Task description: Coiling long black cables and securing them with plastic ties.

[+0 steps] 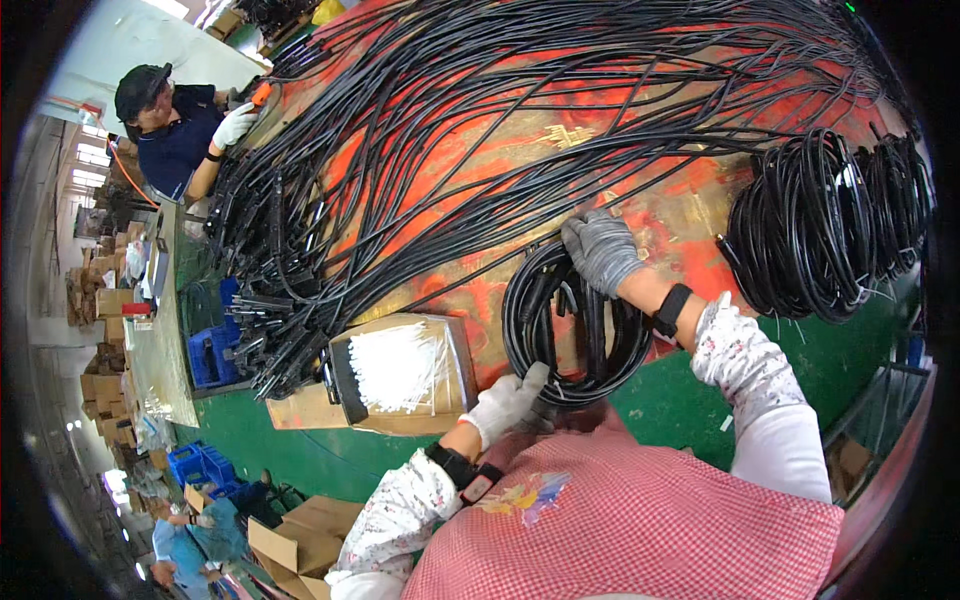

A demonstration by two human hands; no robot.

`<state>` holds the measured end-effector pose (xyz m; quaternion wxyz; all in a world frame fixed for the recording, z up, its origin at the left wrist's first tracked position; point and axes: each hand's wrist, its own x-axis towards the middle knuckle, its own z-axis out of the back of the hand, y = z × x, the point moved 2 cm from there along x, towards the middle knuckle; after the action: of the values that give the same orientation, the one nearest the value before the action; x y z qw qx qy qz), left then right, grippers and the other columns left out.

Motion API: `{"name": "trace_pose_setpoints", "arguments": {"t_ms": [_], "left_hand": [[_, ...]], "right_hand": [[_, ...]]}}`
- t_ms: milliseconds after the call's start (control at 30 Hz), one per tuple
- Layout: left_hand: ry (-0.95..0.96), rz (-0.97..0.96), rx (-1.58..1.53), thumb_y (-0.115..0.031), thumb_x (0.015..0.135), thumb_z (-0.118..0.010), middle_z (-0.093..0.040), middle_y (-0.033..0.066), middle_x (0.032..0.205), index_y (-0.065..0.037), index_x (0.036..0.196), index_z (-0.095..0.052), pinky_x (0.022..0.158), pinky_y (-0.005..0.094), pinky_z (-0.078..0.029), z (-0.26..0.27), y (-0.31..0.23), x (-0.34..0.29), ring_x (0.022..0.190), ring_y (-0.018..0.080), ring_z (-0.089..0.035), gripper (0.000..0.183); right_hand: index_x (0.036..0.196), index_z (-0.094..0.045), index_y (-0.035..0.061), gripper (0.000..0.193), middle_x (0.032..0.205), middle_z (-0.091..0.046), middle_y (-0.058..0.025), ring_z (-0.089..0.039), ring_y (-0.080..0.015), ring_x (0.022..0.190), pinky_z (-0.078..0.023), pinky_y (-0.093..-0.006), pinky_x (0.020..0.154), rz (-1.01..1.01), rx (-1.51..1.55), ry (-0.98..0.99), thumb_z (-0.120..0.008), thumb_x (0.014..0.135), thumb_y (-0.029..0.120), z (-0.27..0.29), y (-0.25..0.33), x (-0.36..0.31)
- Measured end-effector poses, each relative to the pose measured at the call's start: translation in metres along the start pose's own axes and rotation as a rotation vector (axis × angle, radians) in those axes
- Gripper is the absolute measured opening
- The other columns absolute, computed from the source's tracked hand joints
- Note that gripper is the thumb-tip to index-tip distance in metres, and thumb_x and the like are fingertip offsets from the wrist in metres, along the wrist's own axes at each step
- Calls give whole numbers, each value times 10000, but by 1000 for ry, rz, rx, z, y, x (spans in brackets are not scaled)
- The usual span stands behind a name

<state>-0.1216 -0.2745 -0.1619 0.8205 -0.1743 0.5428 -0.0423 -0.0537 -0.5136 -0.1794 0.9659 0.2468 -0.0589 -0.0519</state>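
A round coil of black cable (630,350) stands at the table's near edge, in front of my apron. My left hand (508,402), in a pale glove, grips the coil's lower left rim, with the thumb laid over the strands. At the coil's upper right, my right hand (603,250) in a grey, dirt-stained glove has its fingers curled around cable; the fingertips are partly hidden. Many long black cables (480,190) stretch across the table behind the coil, with dark connector ends (275,250) heaped at the left.
A cardboard box of white cable ties (400,370) sits left of the coil. Bundled cable coils (805,230) stand at the right. Across the table, a co-worker (175,130) in a cap and gloves handles an orange tool (261,94). Blue bins (212,355) lie beyond the left edge.
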Motion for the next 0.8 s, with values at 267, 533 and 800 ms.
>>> {"name": "trace_pose_setpoints", "arguments": {"t_ms": [267, 533, 800], "left_hand": [[11, -53, -124, -677, 827, -340, -569, 253, 1099, 35, 1120, -545, 893, 377, -418, 5, 0, -14, 1045, 386, -546, 797], [3, -488, -476, -345, 934, -407, -629, 142, 837, -15, 1115, -499, 701, 329, -506, 30, 79, -92, 760, 252, -640, 388], [-486, -419, -1236, -310, 926, -440, -618, 125, 857, 8, 1143, -509, 680, 302, -528, 43, 279, -179, 747, 219, -640, 390]], "right_hand": [[989, -585, 29, 372, 887, -595, -218, -564, -382, 879, -438, -474, 781, -3, 50, -15, -387, 905, 332, 5, 6, -4], [1151, -539, 103, 401, 1059, -550, -172, -518, -361, 984, -399, -437, 855, 194, -206, -106, -569, 809, 311, 52, 96, -13], [1078, -596, 95, 372, 1007, -587, -182, -543, -342, 943, -425, -437, 829, 552, -99, 291, -575, 779, 316, -33, 305, -63]]}}
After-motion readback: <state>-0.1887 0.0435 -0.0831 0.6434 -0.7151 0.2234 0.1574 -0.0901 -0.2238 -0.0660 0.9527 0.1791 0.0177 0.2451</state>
